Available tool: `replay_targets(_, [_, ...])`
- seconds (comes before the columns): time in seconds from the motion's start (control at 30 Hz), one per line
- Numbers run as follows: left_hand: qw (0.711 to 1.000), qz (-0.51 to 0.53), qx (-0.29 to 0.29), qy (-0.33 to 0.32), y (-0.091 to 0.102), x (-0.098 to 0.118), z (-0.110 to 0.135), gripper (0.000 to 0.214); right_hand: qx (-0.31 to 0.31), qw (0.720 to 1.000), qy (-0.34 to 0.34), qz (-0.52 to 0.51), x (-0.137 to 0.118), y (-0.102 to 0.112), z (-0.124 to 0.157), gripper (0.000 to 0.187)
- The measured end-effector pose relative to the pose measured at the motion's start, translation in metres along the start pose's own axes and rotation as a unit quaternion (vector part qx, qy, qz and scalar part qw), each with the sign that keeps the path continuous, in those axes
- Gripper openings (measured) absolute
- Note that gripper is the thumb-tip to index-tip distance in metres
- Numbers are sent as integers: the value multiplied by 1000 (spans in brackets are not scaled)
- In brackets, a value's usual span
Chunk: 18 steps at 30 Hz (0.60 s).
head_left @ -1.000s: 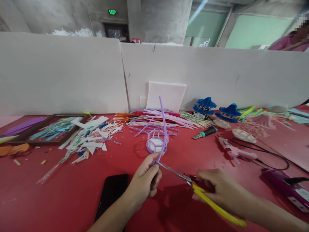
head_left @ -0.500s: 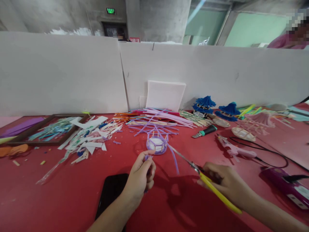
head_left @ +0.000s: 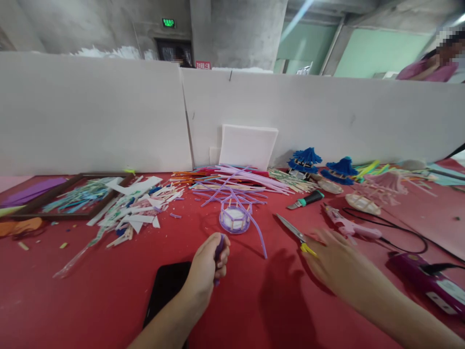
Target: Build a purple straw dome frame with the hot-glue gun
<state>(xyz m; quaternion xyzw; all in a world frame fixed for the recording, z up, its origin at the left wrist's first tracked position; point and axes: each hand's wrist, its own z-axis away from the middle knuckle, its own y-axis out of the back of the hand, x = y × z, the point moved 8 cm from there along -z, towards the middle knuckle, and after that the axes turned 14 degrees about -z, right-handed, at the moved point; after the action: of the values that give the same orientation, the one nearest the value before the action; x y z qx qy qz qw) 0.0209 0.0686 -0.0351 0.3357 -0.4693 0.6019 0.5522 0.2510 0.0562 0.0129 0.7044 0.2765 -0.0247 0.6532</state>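
Note:
My left hand (head_left: 212,259) is closed around short purple pipe-cleaner pieces (head_left: 219,247), which stick out at the top and bottom of the fist. Over the yellow handles of the scissors (head_left: 292,229) is my right hand (head_left: 332,257), its fingers stretched out and a little blurred. The scissors lie on the red table, blades pointing away to the left. Just beyond my left hand stands a small purple frame (head_left: 235,216) with short posts and a white base. A long purple pipe cleaner (head_left: 258,231) leans across it and curves down onto the table.
A black phone (head_left: 165,286) lies beside my left forearm. To the right are a utility knife (head_left: 307,199), a pink glue gun (head_left: 350,225) with its cord, and a purple power strip (head_left: 428,281). Pipe cleaners (head_left: 236,179), paper scraps (head_left: 141,206) and blue-roofed models (head_left: 305,160) line the back.
My right hand has lowered the scissors to the table and its fingers have spread off them. My left hand has moved slightly back and closed into a fist around the purple pieces.

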Motion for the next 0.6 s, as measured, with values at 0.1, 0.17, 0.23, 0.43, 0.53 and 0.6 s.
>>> replay_targets(0.1, [1000, -4, -2, 3, 1, 0, -1, 34, 46, 990, -52, -123, -18, -9, -34, 35])
replay_targets(0.17, [1000, -9, -1, 0, 2, 0, -3, 37, 39, 981, -69, -177, -25, -24, -55, 35])
replay_targets(0.23, [1000, -15, 2, -5, 3, 1, -4, 41, 41, 978, -56, -197, -28, -30, -70, 26])
replay_targets(0.43, [1000, -11, 0, -14, 1, 1, -6, 51, 199, 963, -22, -180, -24, 33, -102, 43])
replay_targets(0.53, [1000, -3, -8, -9, -1, 1, -5, 50, 249, 956, -9, -152, -23, 61, -138, 42])
replay_targets(0.6, [1000, -4, -10, -10, -1, 2, -4, 49, 234, 961, 3, -145, -24, 61, -167, 38])
